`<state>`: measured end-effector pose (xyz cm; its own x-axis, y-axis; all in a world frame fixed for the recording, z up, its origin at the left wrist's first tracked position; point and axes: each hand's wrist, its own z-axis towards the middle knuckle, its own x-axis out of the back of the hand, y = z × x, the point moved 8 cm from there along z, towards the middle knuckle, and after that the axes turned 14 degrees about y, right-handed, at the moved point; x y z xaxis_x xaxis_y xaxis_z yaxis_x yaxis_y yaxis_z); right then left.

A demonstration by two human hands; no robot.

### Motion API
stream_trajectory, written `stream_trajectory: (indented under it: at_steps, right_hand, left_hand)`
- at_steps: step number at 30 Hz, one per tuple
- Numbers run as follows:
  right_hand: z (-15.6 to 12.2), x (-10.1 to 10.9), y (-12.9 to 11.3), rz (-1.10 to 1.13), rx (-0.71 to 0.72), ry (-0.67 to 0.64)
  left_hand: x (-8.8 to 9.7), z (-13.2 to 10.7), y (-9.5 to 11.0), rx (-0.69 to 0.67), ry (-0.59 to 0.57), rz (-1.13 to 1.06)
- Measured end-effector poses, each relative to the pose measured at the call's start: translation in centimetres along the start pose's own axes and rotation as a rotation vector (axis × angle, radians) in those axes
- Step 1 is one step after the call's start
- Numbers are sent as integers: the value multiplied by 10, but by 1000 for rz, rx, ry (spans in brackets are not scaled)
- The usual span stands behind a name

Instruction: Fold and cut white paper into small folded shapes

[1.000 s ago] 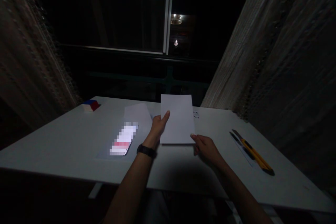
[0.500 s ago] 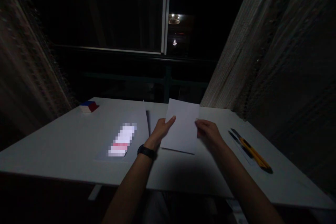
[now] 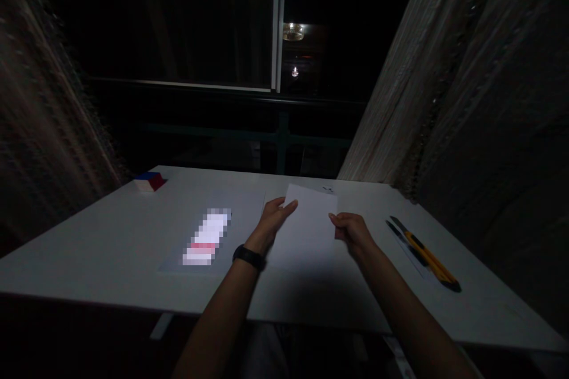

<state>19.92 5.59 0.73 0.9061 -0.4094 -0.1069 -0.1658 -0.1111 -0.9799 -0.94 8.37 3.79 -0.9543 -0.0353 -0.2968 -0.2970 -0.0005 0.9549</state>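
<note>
A white sheet of paper (image 3: 309,231) is held between both hands over the near middle of the table. My left hand (image 3: 273,219), with a black band on its wrist, grips the sheet's left edge, thumb lying on top. At the right edge my right hand (image 3: 353,231) pinches the paper between thumb and fingers. Small dark marks (image 3: 328,189) show just behind the sheet's far edge; I cannot tell what they are on. Left of the hands, a lit phone (image 3: 207,237) with a blurred-out screen rests on another pale sheet (image 3: 244,219).
On the white table's (image 3: 111,249) right side lie a yellow-and-black utility knife (image 3: 431,257) and a slim dark pen-like tool (image 3: 406,243) beside it. A blue, red and white block (image 3: 150,181) sits at the far left. Curtains (image 3: 391,83) hang on both sides.
The held sheet's far edge has come lower and nearer, and dark marks now show behind it. My right hand has shifted slightly down. The raised edge of the sheet under the phone now lies flatter.
</note>
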Motion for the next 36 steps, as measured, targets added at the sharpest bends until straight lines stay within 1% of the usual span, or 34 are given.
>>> stream_trajectory:
  at_steps: [2, 3, 5, 6, 7, 9, 11, 13, 16, 18, 23, 25, 27, 29, 32, 36]
  right_hand:
    - [0, -4, 1, -78, -1, -125]
    - [-2, -7, 1, -151, 9, -207]
    - [-8, -16, 2, -345, 53, -395]
    - [-12, -21, 3, -444, 86, -492]
    - [-18, -27, 3, -531, 121, -586]
    - [-29, -40, 4, -659, 179, -747]
    - [-36, -52, 6, -762, 214, -836]
    - [-39, -61, 6, -851, 270, -858]
    - [-39, -67, 0, -883, 361, -850]
    - [-37, -62, -3, -871, 376, -839]
    - [-28, -37, -6, -816, 320, -786]
    - [-27, -34, -7, -769, 321, -766]
    - [-29, -37, -6, -750, 332, -772]
    - [-31, -41, -4, -759, 346, -793]
    - [-33, -43, -3, -792, 358, -801]
    - [-33, -30, -8, -876, 413, -787]
  left_hand:
    - [2, -2, 8, 35, -30, -126]
    - [2, -4, 10, 92, -67, -167]
    - [-2, -10, 7, 227, -175, -143]
    - [-3, -13, 5, 260, -223, -83]
    - [-5, -16, 3, 258, -266, 0]
    - [-12, -21, -3, 196, -362, 203]
    - [-21, -25, -13, 104, -463, 411]
    - [-27, -26, -24, 32, -509, 579]
    - [-27, -22, -31, -41, -491, 695]
    - [-24, -18, -29, -67, -459, 704]
    - [-17, -9, -24, -128, -371, 738]
    - [-18, -11, -26, -136, -380, 755]
    - [-22, -14, -29, -119, -416, 751]
    - [-26, -19, -31, -97, -452, 737]
    - [-28, -21, -30, -101, -457, 762]
    - [-25, -19, -26, -129, -445, 776]
